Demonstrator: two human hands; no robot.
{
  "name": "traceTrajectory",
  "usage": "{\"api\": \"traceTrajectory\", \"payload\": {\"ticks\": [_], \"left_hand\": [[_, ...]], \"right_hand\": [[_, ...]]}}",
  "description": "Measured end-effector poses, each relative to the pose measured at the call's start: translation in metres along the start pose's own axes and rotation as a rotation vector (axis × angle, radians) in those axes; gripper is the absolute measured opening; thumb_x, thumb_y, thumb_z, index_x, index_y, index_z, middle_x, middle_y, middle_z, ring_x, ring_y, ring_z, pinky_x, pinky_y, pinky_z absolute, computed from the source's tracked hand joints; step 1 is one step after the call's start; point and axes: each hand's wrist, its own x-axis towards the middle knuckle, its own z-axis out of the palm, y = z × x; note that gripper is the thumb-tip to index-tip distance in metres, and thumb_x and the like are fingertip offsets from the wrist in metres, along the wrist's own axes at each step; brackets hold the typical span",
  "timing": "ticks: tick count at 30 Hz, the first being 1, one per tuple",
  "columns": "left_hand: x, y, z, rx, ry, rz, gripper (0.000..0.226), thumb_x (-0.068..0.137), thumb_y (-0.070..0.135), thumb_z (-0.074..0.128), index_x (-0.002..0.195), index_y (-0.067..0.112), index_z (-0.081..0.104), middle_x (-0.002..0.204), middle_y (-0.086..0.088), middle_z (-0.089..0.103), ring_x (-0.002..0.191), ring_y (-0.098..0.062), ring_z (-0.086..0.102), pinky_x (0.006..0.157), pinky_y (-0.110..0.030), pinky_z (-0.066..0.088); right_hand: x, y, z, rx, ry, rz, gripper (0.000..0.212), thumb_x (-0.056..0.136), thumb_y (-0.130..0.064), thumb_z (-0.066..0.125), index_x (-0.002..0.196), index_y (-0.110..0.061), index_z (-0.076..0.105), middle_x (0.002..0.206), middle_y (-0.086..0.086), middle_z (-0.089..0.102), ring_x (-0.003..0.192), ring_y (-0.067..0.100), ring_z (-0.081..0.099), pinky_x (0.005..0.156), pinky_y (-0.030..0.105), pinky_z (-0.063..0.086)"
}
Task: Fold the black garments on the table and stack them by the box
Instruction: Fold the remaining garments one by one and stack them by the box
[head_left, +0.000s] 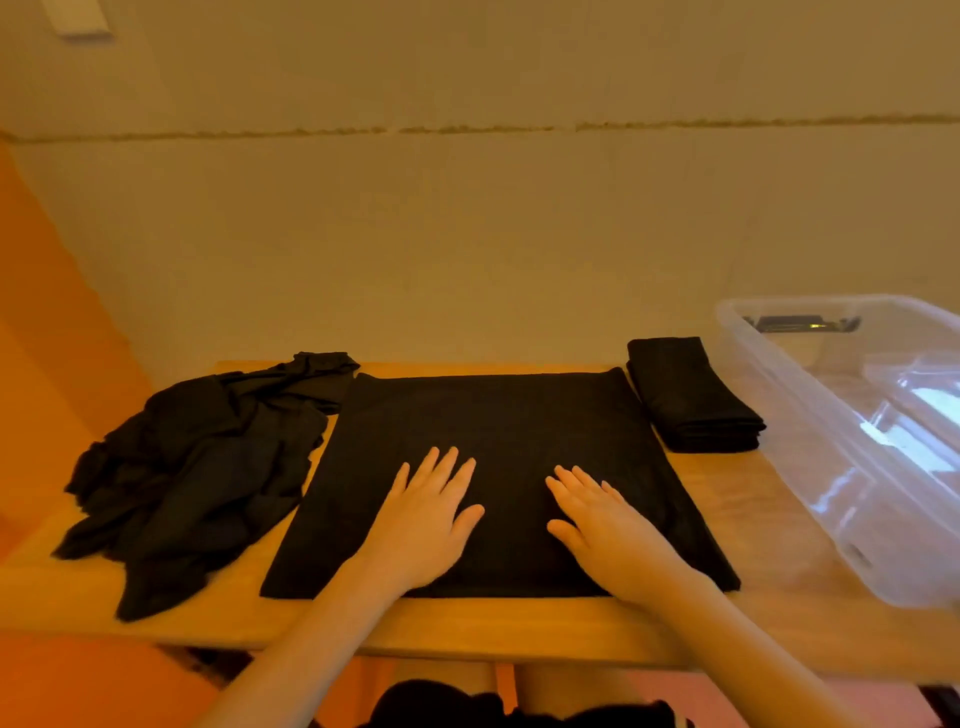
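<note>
Two hands flat on one black garment (498, 467), spread as a smooth rectangle at centre of the wooden worktop (769, 530). Left hand (431, 519) palm down, fingers straight and slightly splayed, holding nothing; right hand (597, 525) the same, just beside it, both pressing the near half of the cloth. Likely step: smoothing before the next fold. Fabric thin, soft, limp; light by the look of it, no stiffness, lies dead flat and shows no creases here. Probably clings a little to the wood rather than sliding; would sag and bunch if lifted from the middle. Best hold judged to be at two corners or along one edge, pinched, so the panel hangs straight and the fold line stays true. Unfolded heap (202, 467) of black garments crumpled at left, touching the spread piece along its left edge; separate items in it cannot be counted. Folded stack (693, 397) of black garments at far right of the spread piece, near its far right corner, just beside the clear plastic box (779, 415). Box open-topped, at right end of worktop; a dark object visible at its far end, too indistinct to name; otherwise only reflections seen through the walls. Task judged partway: some pieces stacked, one in hand, heap not yet done.
</note>
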Motion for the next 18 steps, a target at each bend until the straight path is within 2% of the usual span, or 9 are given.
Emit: {"api": "traceTrajectory", "payload": {"ticks": [2,4,7,9,11,13,16,17,18], "left_hand": [[-0.017,0.005,0.01,0.008,-0.013,-0.007,0.056,0.1,0.046,0.023,0.15,0.03,0.003,0.159,0.005,-0.002,0.145,-0.014,-0.007,0.117,-0.039,-0.001],[-0.028,-0.004,0.012,0.007,0.0,-0.058,0.054,0.1,0.046,0.021,0.149,0.031,0.004,0.159,0.007,-0.001,0.145,-0.013,-0.007,0.117,-0.039,-0.001],[-0.041,-0.022,0.011,0.015,0.014,-0.106,0.054,0.1,0.046,0.021,0.15,0.032,0.005,0.158,0.008,0.0,0.145,-0.012,-0.006,0.117,-0.038,0.0],[-0.052,-0.031,0.012,0.017,0.017,-0.146,0.054,0.1,0.046,0.021,0.15,0.031,0.005,0.158,0.008,0.001,0.145,-0.012,-0.005,0.117,-0.038,0.0],[-0.063,-0.039,0.012,0.027,0.027,-0.198,0.055,0.1,0.045,0.02,0.15,0.029,0.004,0.159,0.006,0.0,0.146,-0.013,-0.005,0.117,-0.037,-0.001],[-0.075,-0.042,0.012,0.031,0.073,-0.215,0.055,0.101,0.043,0.021,0.151,0.026,0.006,0.159,0.004,0.001,0.146,-0.013,-0.005,0.117,-0.036,-0.002],[-0.091,-0.042,0.015,0.001,0.167,-0.166,0.053,0.102,0.039,0.025,0.15,0.021,0.013,0.158,0.005,0.005,0.145,-0.01,-0.004,0.115,-0.03,-0.004],[-0.095,-0.043,0.015,0.0,0.159,-0.153,0.053,0.102,0.038,0.024,0.15,0.021,0.012,0.158,0.007,0.004,0.145,-0.009,-0.004,0.115,-0.028,-0.005],[-0.099,-0.046,0.017,0.002,0.133,-0.145,0.053,0.102,0.039,0.022,0.151,0.022,0.011,0.158,0.008,0.003,0.145,-0.008,-0.005,0.114,-0.027,-0.006]], "right_hand": [[-0.014,0.005,0.011,-0.036,0.027,0.018,0.087,0.073,-0.069,-0.001,0.148,-0.024,0.005,0.156,-0.007,-0.001,0.142,0.008,-0.006,0.114,0.03,-0.003],[-0.025,0.027,0.015,-0.037,0.072,0.09,0.099,0.066,-0.076,-0.015,0.148,-0.025,0.003,0.156,-0.007,-0.003,0.142,0.007,-0.007,0.115,0.032,-0.002],[-0.048,0.058,0.015,-0.054,0.089,0.16,0.128,0.039,-0.083,-0.035,0.148,-0.025,0.0,0.151,-0.014,-0.009,0.136,0.001,-0.012,0.114,0.029,-0.001],[-0.062,0.07,0.015,-0.023,0.079,0.189,0.112,0.055,-0.082,-0.025,0.147,-0.023,-0.003,0.145,-0.016,-0.014,0.136,0.001,-0.012,0.115,0.028,0.0],[-0.072,0.074,0.015,-0.046,0.069,0.227,0.074,0.088,-0.062,0.002,0.148,-0.019,-0.005,0.152,-0.008,-0.016,0.141,0.007,-0.011,0.115,0.031,0.0],[-0.078,0.074,0.014,-0.098,0.059,0.27,0.06,0.099,-0.043,0.017,0.148,-0.016,-0.006,0.156,-0.001,-0.013,0.143,0.012,-0.012,0.116,0.036,0.0],[-0.08,0.064,0.013,-0.211,0.117,0.221,0.063,0.098,-0.05,0.011,0.148,-0.016,-0.005,0.156,0.001,-0.01,0.138,0.009,-0.017,0.115,0.035,-0.003],[-0.08,0.059,0.014,-0.227,0.149,0.16,0.075,0.089,-0.062,-0.002,0.148,-0.017,-0.004,0.156,0.0,-0.009,0.134,0.006,-0.018,0.114,0.031,-0.005],[-0.081,0.053,0.016,-0.206,0.165,0.103,0.098,0.071,-0.074,-0.02,0.148,-0.018,-0.002,0.156,-0.003,-0.007,0.131,0.003,-0.018,0.112,0.028,-0.006]]}}
